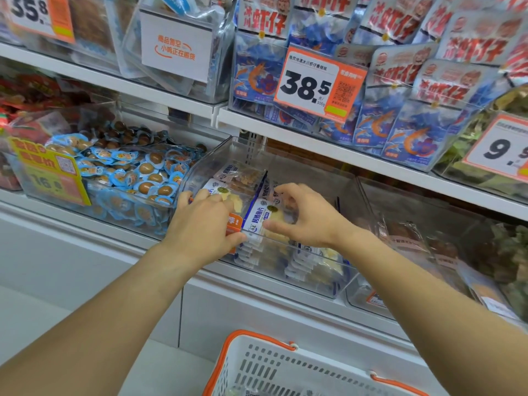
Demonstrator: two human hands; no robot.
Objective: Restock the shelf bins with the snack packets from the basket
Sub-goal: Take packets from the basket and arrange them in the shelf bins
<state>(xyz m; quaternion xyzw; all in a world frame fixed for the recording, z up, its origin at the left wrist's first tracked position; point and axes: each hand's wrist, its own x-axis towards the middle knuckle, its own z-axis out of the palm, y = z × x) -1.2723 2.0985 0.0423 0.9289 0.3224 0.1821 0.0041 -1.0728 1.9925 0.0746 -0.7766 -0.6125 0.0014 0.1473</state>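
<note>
Left hand: left hand [203, 224] reaches over the front lip of the clear shelf bin [328, 284]; its fingers curl onto the row of white-and-blue snack packets [258, 221] and its thumb presses near the orange label [235, 224] on the bin front.
Right hand: right hand [303, 217] is inside the same bin, thumb and fingers pinching the top edge of an upright packet in the row.
Task's things: packets stand on edge at the front of the bin, with a few more lying loose behind them toward the back wall; the white basket with orange handles [285, 364] sits below, near the bottom of the view, and what it holds is barely visible.
Step in hand: judging from the pose, both hands are squaring the packets into a neat standing row.
Risk, toppling: the packets look thin and slippery; if either hand lets go before the row is braced, they may fan over or slide flat.
Risk, bin shift: the bin tilts toward the aisle; a hard push on its lip could nudge it forward on the shelf.
Risk, label: the thumb's pressure could knock the orange label askew.
Risk, neighbours: the bin of blue-wrapped egg snacks [134, 178] sits just beside on the left; a wide elbow swing might spill some.
Risk, crushing: a tight pinch could crease the packet or break its contents.
</note>
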